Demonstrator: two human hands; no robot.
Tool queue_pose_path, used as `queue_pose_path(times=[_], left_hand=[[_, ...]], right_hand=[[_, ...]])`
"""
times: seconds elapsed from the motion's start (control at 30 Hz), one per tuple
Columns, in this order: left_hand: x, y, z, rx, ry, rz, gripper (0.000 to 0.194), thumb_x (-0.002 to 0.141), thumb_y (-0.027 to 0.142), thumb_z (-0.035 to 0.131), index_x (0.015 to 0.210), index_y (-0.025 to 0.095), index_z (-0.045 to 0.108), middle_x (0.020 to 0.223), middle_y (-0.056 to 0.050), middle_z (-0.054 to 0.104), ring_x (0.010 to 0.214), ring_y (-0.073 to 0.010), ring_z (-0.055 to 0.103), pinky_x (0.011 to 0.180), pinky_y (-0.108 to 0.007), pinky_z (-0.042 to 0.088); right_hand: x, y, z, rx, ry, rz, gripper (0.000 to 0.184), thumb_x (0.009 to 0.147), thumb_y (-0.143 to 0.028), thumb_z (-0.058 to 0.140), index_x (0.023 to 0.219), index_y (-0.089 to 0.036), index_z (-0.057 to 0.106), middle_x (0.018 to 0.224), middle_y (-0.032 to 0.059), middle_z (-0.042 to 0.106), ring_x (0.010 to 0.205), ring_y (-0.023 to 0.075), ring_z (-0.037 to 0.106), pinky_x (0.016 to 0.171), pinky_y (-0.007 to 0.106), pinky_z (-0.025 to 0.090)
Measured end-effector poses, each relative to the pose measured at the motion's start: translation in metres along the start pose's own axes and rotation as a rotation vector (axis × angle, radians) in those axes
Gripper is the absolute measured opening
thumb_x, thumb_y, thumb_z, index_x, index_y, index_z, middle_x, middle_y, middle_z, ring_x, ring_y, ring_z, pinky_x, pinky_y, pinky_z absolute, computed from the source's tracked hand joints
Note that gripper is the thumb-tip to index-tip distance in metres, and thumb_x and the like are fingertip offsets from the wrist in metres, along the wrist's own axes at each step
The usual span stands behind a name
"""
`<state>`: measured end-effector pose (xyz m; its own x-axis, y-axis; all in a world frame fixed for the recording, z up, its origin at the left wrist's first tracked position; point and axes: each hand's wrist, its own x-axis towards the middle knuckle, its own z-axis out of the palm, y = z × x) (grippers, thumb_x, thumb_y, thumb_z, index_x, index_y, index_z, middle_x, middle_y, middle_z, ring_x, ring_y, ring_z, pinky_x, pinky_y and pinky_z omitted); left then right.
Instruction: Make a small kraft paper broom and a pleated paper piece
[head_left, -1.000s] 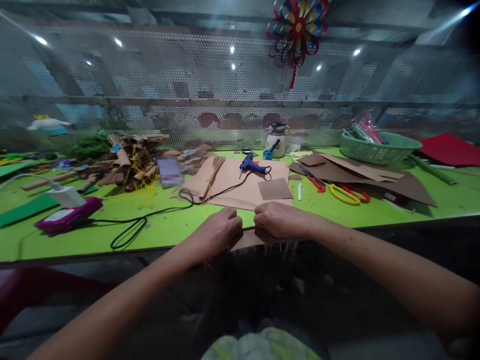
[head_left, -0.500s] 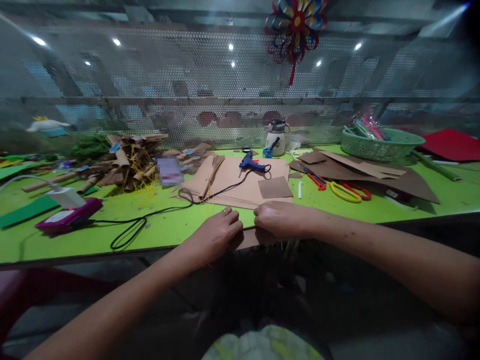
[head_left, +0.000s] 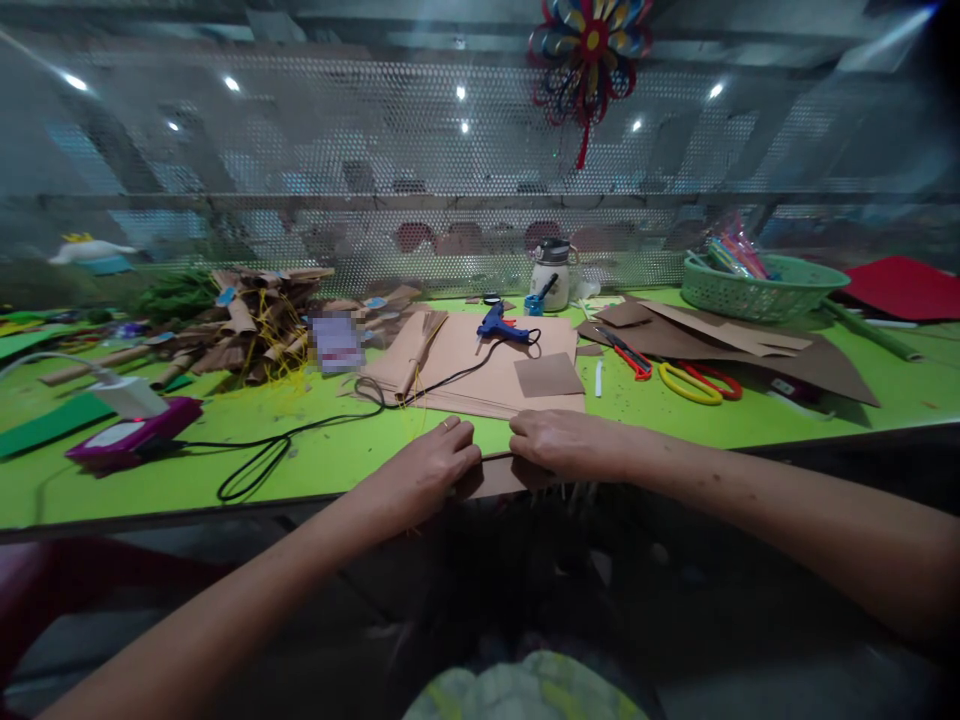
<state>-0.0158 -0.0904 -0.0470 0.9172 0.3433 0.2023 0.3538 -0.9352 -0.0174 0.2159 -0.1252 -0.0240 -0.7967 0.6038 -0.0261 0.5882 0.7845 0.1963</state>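
At the table's front edge, a piece of brown paper [head_left: 495, 478] spans the gap between my two hands. My left hand [head_left: 431, 462] is closed on its left end, fingers curled over the edge. The right end is gripped by my right hand [head_left: 564, 445], its fingers bent the same way. Part of the paper is hidden under both hands. Just beyond them lies a stack of light brown paper sheets [head_left: 457, 360], with a small darker brown square [head_left: 548, 375] and a blue glue gun [head_left: 501, 325] on top.
The glue gun's black cord [head_left: 300, 430] runs left to a purple power strip [head_left: 135, 435]. Right of the stack lie a red-handled cutter [head_left: 634, 358] and yellow-and-red scissors [head_left: 690, 384]. A green basket [head_left: 765, 290], a bottle [head_left: 553, 275] and bundled brown paper pieces [head_left: 255, 330] stand farther back.
Both hands keep hold of the brown paper at the table edge. My left hand has shifted very slightly left, and the fingers of my right hand have moved a little.
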Motion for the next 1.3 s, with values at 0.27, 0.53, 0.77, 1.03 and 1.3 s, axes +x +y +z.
queue_pose_path(times=[0.27,0.53,0.77,1.03,1.3], left_hand=[[0.001,0.005,-0.008,0.102,-0.026,0.106,0.016,0.088,0.01,0.044,0.08,0.015,0.056,0.082,-0.007,0.051,0.077,-0.0203,0.043,0.071,-0.031,0.037],[0.008,-0.003,-0.02,-0.287,-0.045,-0.192,0.024,0.086,0.023,0.045,0.077,0.016,0.066,0.083,-0.005,0.06,0.075,-0.0151,0.053,0.068,-0.025,0.038],[0.034,-0.012,-0.002,-0.535,-0.144,-0.459,0.028,0.079,0.034,0.049,0.068,0.014,0.064,0.059,-0.001,0.063,0.056,-0.0133,0.051,0.052,-0.023,0.033],[0.038,-0.015,-0.001,-0.653,-0.271,-0.482,0.019,0.071,0.029,0.051,0.069,0.014,0.063,0.052,-0.001,0.064,0.051,-0.0134,0.053,0.051,-0.022,0.038],[0.031,-0.009,-0.008,-0.59,-0.18,-0.455,0.018,0.072,0.029,0.053,0.078,0.014,0.062,0.064,-0.001,0.063,0.058,-0.0137,0.052,0.051,-0.022,0.035]], right_hand=[[-0.006,-0.011,0.004,-0.082,0.037,0.014,0.019,0.092,-0.017,0.047,0.086,-0.009,0.063,0.084,0.0098,0.055,0.083,0.0213,0.049,0.069,0.031,0.04],[-0.004,-0.025,0.014,-0.167,0.056,0.045,0.015,0.087,-0.011,0.05,0.085,-0.009,0.065,0.083,0.0112,0.055,0.084,0.0249,0.049,0.068,0.036,0.042],[-0.005,-0.038,0.021,-0.176,0.111,0.17,0.018,0.089,-0.011,0.047,0.088,-0.009,0.065,0.085,0.0128,0.056,0.086,0.0262,0.049,0.067,0.036,0.043],[-0.011,-0.029,0.013,0.013,0.136,0.204,0.012,0.083,-0.01,0.054,0.083,-0.012,0.066,0.085,0.01,0.056,0.086,0.0232,0.048,0.068,0.032,0.041],[-0.004,-0.013,-0.01,0.38,0.219,0.245,0.022,0.088,-0.022,0.052,0.099,-0.011,0.068,0.091,0.0104,0.059,0.083,0.0182,0.055,0.069,0.027,0.041]])
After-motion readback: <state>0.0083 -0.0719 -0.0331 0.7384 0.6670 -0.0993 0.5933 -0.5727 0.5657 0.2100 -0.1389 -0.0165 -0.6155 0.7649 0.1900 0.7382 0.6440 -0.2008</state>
